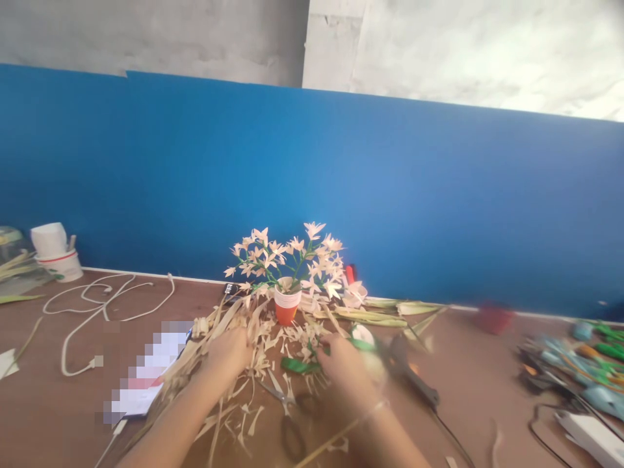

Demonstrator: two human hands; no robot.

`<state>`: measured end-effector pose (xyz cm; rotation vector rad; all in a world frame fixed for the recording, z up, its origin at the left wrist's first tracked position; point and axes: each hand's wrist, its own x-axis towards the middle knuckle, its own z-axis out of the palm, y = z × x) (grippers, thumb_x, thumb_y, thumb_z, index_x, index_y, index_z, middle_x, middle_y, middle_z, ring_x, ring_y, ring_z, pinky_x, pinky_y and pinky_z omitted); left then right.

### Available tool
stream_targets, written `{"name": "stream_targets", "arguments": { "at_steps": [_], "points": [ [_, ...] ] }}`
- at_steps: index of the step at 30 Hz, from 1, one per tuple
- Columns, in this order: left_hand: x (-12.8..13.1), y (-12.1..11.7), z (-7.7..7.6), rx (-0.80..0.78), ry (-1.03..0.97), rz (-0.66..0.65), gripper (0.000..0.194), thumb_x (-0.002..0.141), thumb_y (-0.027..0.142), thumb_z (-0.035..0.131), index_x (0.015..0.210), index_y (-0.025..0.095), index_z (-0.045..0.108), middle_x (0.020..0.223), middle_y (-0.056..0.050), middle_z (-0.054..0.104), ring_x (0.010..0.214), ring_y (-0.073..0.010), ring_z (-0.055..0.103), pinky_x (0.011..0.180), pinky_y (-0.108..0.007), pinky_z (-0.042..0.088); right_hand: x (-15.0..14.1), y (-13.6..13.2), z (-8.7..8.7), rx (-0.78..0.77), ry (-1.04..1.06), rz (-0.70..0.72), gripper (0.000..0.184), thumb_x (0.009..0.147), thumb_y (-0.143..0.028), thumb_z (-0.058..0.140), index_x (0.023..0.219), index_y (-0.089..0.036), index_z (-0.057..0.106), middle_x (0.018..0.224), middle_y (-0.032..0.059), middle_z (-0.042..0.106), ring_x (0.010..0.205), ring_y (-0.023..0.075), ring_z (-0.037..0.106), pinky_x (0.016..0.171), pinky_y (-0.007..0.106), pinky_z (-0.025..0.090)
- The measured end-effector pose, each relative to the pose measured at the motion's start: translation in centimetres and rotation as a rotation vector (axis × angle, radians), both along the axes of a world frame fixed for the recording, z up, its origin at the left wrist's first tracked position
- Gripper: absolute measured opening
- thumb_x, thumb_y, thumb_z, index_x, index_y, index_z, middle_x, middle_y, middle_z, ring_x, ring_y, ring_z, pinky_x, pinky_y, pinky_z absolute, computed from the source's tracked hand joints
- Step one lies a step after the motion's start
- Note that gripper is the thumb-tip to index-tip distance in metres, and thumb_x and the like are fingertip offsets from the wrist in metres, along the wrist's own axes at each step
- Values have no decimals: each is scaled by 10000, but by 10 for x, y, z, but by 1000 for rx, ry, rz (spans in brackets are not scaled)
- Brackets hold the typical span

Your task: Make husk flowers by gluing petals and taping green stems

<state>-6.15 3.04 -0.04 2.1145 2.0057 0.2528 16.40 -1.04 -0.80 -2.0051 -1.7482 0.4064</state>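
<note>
My left hand (230, 352) rests at the heap of pale dried leaf strips (207, 341); its fingers are hidden from me. My right hand (341, 359) is curled beside a cluster of pale petal pieces (305, 337), and what its fingers hold, if anything, does not show. Next to its fingertips lies a roll of green tape (297, 365). Scissors (285, 400) lie partly spread between my forearms. Behind both hands, white artificial flowers (268, 257) on green stems stand in an orange and white paper cup (286, 309).
A blurred glue gun (414, 377) with a cord lies right of my right hand. A phone-like device (151, 370), partly pixelated, and a white cable (104, 299) are left. White cups (58, 260) stand far left. Coloured craft materials (585, 364) fill the far right, before a blue partition (390, 188).
</note>
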Motion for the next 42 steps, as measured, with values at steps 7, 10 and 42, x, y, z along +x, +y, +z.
{"name": "stream_targets", "arguments": {
  "at_steps": [7, 10, 42],
  "points": [
    [1, -6, 29, 21, -302, -21, 120, 707, 236, 482, 627, 212, 568, 627, -42, 654, 629, -236, 611, 578, -298, 376, 4, -8, 0, -51, -134, -16, 325, 721, -81, 457, 1023, -141, 561, 935, 124, 656, 837, 208, 608, 631, 246, 357],
    [6, -10, 33, -185, -801, -91, 110, 727, 294, 510, 686, 192, 522, 599, -15, 641, 550, -165, 566, 539, -253, 370, 4, -11, 2, -92, -183, -2, 369, 673, 5, 437, 995, -134, 552, 826, 107, 661, 744, 195, 613, 579, 242, 336],
    [47, -27, 18, -625, -1956, -22, 130, 775, 135, 571, 900, 101, 583, 673, 12, 525, 389, 12, 325, 347, -122, 147, 44, -16, 42, 84, 449, 360, 238, 673, -86, 480, 712, -178, 696, 779, 22, 671, 754, 162, 595, 712, 265, 436]
  ]
}}
